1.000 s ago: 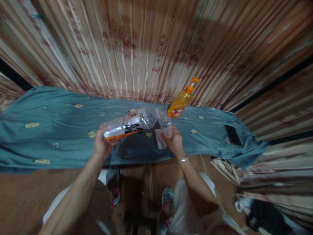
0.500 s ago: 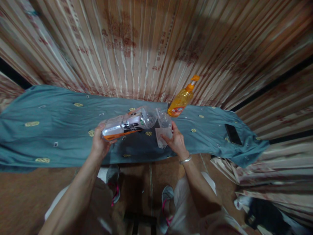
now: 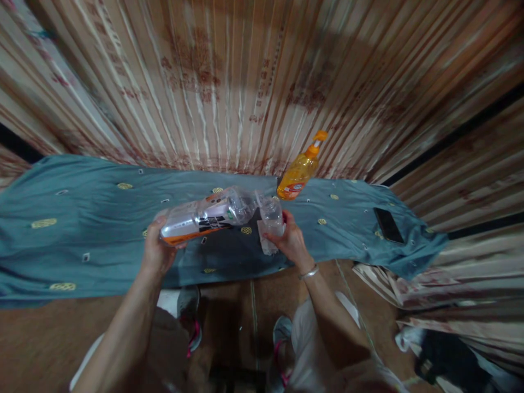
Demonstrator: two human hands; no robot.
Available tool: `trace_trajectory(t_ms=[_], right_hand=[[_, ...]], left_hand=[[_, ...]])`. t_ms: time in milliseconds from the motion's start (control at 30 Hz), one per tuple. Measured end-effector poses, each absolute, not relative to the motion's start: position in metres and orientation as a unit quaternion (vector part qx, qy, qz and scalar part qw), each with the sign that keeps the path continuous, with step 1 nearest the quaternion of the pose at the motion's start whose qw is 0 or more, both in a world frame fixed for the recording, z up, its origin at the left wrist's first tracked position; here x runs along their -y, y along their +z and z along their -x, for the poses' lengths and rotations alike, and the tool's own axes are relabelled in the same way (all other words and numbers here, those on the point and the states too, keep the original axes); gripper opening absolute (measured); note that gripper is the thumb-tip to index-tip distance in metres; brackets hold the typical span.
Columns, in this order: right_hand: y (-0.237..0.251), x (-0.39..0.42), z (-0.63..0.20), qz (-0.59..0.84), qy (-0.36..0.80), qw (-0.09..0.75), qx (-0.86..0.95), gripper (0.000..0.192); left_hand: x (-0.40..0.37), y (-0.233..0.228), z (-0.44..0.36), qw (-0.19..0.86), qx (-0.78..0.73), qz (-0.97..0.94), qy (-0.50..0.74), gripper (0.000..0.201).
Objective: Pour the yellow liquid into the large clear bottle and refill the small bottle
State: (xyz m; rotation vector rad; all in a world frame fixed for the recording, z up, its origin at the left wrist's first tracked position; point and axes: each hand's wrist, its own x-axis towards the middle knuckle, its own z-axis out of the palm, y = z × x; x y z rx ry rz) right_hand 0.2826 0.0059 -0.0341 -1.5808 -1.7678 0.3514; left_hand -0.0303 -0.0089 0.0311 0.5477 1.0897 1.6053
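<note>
A large clear plastic bottle (image 3: 204, 218) with a silver, black and orange label lies almost level in the air, tilted toward the right. My left hand (image 3: 158, 245) is wrapped around its base end. The bottle's neck end is at the rim of a clear plastic cup (image 3: 270, 210); whether they touch, I cannot tell. My right hand (image 3: 290, 238) grips the cup from the right side. A whitish piece of paper or tissue (image 3: 267, 243) shows just below the cup, by my right thumb. Any liquid passing between bottle and cup is too faint to make out.
Behind the cup stands an orange pump bottle (image 3: 298, 177) of yellow liquid. A black phone (image 3: 388, 225) lies at the right on the teal patterned cloth (image 3: 102, 218). Pleated curtains (image 3: 229, 82) hang behind and to the right. A dark bag-like heap (image 3: 450, 357) is on the floor.
The view has shifted slightly, so the cloth and both hands sit a little lower and further left. Bottle and cup keep nearly the same position relative to each other.
</note>
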Motion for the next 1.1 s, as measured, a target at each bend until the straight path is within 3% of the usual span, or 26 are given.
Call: trace_trajectory(t_ms=[100, 400, 733, 933, 1100], right_hand=[[-0.036, -0.006, -0.282, 0.602, 0.117, 0.370, 0.698, 0.093], [-0.033, -0.004, -0.279, 0.611, 0.122, 0.368, 0.690, 0.078], [-0.037, -0.005, -0.276, 0.604, 0.090, 0.394, 0.686, 0.080], [-0.048, -0.008, -0.276, 0.594, 0.049, 0.401, 0.695, 0.078], [-0.052, -0.009, -0.276, 0.592, 0.023, 0.401, 0.699, 0.080]], left_hand=[[0.007, 0.030, 0.032, 0.529, -0.461, -0.228, 0.675, 0.025], [0.002, 0.035, 0.032, 0.528, -0.435, -0.214, 0.697, 0.031], [0.000, 0.038, 0.039, 0.488, -0.416, -0.268, 0.719, 0.027], [-0.010, 0.023, 0.051, 0.448, -0.391, -0.319, 0.738, 0.044], [-0.015, 0.016, 0.053, 0.430, -0.377, -0.321, 0.755, 0.044]])
